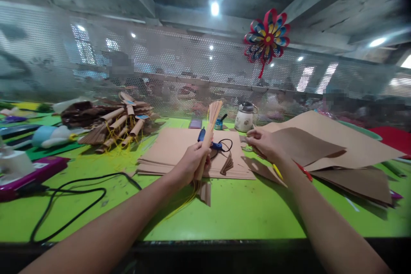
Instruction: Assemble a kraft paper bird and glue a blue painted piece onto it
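My left hand (196, 160) is wrapped around a narrow bundle of pleated brown paper (213, 122), its layered end tilted up and away. Thin yellow strings (183, 207) hang from below that hand. To its right, my right hand (265, 142) is curled, fingertips together, beside small grey objects (246, 149) too unclear to name. Whatever its fingers hold is hidden. A stack of brown paper sheets (167, 154) lies beneath the left hand. On the stack are a blue tool with a dark cord (217, 146) and a small folded paper piece (227, 165).
Several tied pleated paper bundles (123, 124) are piled at left, near a purple power strip (38, 175) and black cable (102, 188). Large brown sheets (324, 137) cover the right side. A white jug (244, 117) and blue jar (218, 124) stand before a perforated screen (192, 68).
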`<state>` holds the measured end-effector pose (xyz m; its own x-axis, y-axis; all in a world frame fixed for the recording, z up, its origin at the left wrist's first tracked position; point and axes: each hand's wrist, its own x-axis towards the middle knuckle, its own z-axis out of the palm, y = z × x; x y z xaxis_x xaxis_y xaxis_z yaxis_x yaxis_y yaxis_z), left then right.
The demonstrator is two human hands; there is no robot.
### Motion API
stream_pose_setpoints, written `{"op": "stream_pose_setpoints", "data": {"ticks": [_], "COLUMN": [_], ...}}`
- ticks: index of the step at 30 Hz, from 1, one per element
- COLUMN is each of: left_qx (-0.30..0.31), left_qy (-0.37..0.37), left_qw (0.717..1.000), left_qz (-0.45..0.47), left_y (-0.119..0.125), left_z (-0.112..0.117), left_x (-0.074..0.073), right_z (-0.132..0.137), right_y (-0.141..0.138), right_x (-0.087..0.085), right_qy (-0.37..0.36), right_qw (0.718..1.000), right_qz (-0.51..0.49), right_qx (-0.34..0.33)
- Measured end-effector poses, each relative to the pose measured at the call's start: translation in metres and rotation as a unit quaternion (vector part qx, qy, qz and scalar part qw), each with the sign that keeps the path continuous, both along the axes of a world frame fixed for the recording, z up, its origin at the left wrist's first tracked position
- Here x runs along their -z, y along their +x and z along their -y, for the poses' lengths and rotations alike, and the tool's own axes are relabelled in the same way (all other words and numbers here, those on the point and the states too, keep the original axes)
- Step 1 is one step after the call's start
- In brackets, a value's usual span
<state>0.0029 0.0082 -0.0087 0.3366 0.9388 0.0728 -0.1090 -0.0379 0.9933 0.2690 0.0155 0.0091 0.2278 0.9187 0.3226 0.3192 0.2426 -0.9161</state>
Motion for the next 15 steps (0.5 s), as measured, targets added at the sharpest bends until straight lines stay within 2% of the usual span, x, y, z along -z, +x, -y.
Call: {"op": "stream_pose_setpoints", "data": {"ticks": [4, 6, 8, 10, 12, 15], "left_qx": [0.000, 0.005, 0.012, 0.021, 0.032, 0.046], "left_qy": [-0.006, -0.010, -0.013, -0.018, -0.023, -0.033], "left_qw": [1.000, 1.000, 1.000, 1.000, 0.999, 0.998], "left_qz": [-0.006, -0.005, -0.001, 0.004, 0.010, 0.021], "left_y": [0.001, 0.001, 0.001, 0.001, 0.002, 0.003], "left_z": [0.004, 0.006, 0.007, 0.008, 0.009, 0.010], "left_x": [0.000, -0.001, -0.001, -0.002, -0.003, -0.003], "right_z": [0.020, 0.030, 0.036, 0.040, 0.042, 0.043], "right_y": [-0.029, -0.046, -0.059, -0.066, -0.069, -0.072], "right_x": [-0.018, -0.020, -0.018, -0.016, -0.015, -0.014], "right_qy": [0.001, -0.007, -0.022, -0.034, -0.026, -0.001], "right_qw": [0.987, 0.969, 0.955, 0.930, 0.909, 0.909], "right_qz": [-0.098, -0.143, -0.172, -0.218, -0.257, -0.263], "right_qx": [-0.131, -0.200, -0.241, -0.294, -0.326, -0.324]}}
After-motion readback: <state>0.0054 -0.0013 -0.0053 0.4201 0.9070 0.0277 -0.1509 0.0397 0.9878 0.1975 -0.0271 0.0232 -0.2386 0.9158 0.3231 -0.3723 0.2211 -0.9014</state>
